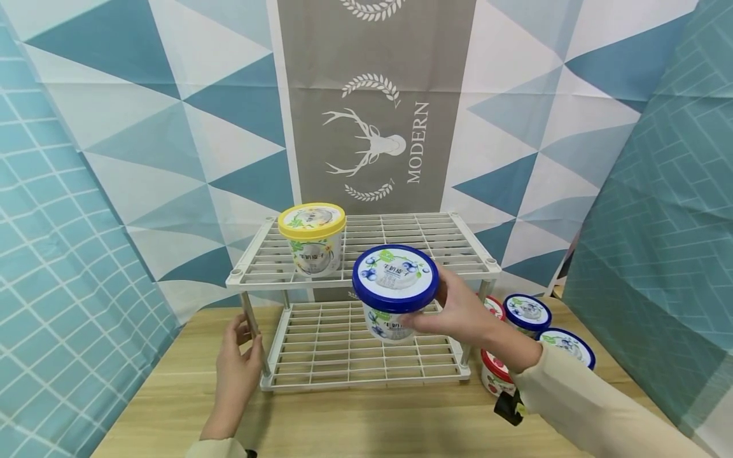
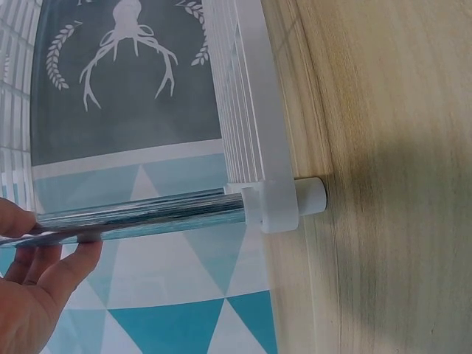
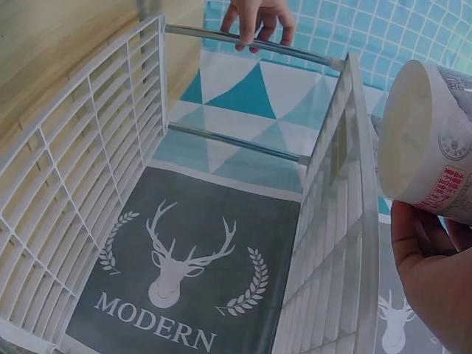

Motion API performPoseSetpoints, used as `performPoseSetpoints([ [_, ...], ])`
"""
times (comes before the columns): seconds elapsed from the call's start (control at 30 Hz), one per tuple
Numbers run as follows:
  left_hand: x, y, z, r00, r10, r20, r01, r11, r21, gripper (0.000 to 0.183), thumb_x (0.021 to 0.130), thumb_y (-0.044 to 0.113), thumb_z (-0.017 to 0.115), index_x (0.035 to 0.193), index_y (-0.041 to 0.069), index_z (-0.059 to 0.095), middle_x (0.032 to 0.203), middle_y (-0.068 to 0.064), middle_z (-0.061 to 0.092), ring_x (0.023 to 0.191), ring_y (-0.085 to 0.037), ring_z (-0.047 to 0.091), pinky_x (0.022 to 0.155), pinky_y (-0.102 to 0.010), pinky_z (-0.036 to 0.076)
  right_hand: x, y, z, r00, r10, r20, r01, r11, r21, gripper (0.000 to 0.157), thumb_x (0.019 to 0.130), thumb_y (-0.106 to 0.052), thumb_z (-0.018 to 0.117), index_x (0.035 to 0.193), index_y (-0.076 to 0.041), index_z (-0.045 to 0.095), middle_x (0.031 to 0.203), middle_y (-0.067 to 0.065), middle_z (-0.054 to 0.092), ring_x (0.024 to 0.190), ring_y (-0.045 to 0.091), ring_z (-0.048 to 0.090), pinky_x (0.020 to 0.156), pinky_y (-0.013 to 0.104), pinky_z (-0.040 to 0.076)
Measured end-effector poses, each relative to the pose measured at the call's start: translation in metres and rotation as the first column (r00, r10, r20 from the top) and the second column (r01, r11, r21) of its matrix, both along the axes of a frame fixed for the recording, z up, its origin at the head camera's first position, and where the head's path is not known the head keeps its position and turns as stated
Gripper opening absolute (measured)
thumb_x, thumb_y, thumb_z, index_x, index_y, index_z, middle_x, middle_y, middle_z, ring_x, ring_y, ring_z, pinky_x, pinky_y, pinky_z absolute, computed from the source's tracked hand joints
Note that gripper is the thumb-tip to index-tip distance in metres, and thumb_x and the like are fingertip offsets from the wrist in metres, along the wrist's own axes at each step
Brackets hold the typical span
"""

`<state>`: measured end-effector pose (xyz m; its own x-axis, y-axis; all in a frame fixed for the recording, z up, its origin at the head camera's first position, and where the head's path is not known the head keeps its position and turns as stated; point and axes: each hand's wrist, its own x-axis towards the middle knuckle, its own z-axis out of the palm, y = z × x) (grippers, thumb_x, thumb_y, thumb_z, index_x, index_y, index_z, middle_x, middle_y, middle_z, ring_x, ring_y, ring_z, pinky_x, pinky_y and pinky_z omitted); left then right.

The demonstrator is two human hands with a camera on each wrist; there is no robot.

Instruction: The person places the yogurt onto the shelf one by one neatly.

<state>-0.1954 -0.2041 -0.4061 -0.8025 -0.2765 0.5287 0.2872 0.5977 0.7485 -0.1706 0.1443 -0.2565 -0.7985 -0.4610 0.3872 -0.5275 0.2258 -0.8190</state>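
Observation:
My right hand (image 1: 455, 312) grips a blue-lidded ice cream tub (image 1: 394, 280) with blueberries on its label, thumb on the near side. The tub is held upright in front of the upper shelf's front edge. In the right wrist view its pale base and side (image 3: 413, 136) show. My left hand (image 1: 237, 366) holds the front left metal post (image 2: 147, 217) of a white two-tier wire rack (image 1: 366, 381), thumb and fingers on opposite sides of it. On the upper shelf, at the left, stands a yellow-lidded tub (image 1: 313, 242).
Right of the rack, blue-lidded tubs (image 1: 527, 312) and red-lidded tubs (image 1: 497, 375) stand on the wooden table (image 1: 321, 426), partly hidden by my right arm. A patterned cloth (image 1: 372, 95) with a deer print hangs behind the rack.

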Motion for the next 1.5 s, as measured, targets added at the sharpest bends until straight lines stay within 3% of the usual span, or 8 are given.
performPoseSetpoints([
  [0.63, -0.001, 0.0, -0.002, 1.0, -0.001, -0.017, 0.001, 1.0, 0.004, 0.048, 0.089, -0.008, 0.053, 0.133, -0.002, 0.035, 0.112, -0.024, 0.055, 0.102, -0.036, 0.058, 0.084, -0.049, 0.055, -0.015, -0.008, 0.018, 0.999, -0.013, -0.046, 0.011, 0.999, -0.037, 0.069, 0.077, -0.016, 0.073, 0.135, -0.001, 0.038, 0.13, 0.019, 0.051, 0.12, 0.034, 0.052, 0.103, 0.048, 0.047],
  [1.13, 0.001, -0.001, -0.001, 1.0, -0.002, 0.006, 0.002, 1.0, 0.004, 0.048, 0.091, -0.006, 0.051, 0.135, -0.002, 0.033, 0.114, -0.025, 0.053, 0.105, -0.039, 0.056, 0.086, -0.051, 0.053, -0.025, -0.013, 0.029, 0.998, -0.05, 0.029, 0.051, 0.998, -0.038, 0.065, 0.079, -0.009, 0.069, 0.136, -0.002, 0.038, 0.132, 0.019, 0.05, 0.121, 0.034, 0.051, 0.102, 0.045, 0.048],
  [1.5, -0.001, -0.001, -0.002, 1.0, -0.006, 0.017, 0.006, 1.0, 0.022, 0.048, 0.09, -0.006, 0.051, 0.134, -0.002, 0.034, 0.114, -0.024, 0.053, 0.105, -0.038, 0.056, 0.086, -0.049, 0.053, -0.033, -0.013, 0.031, 0.995, -0.089, 0.034, 0.09, 0.996, -0.019, 0.065, 0.079, -0.01, 0.068, 0.136, -0.003, 0.038, 0.132, 0.019, 0.05, 0.116, 0.033, 0.054, 0.098, 0.044, 0.052],
])
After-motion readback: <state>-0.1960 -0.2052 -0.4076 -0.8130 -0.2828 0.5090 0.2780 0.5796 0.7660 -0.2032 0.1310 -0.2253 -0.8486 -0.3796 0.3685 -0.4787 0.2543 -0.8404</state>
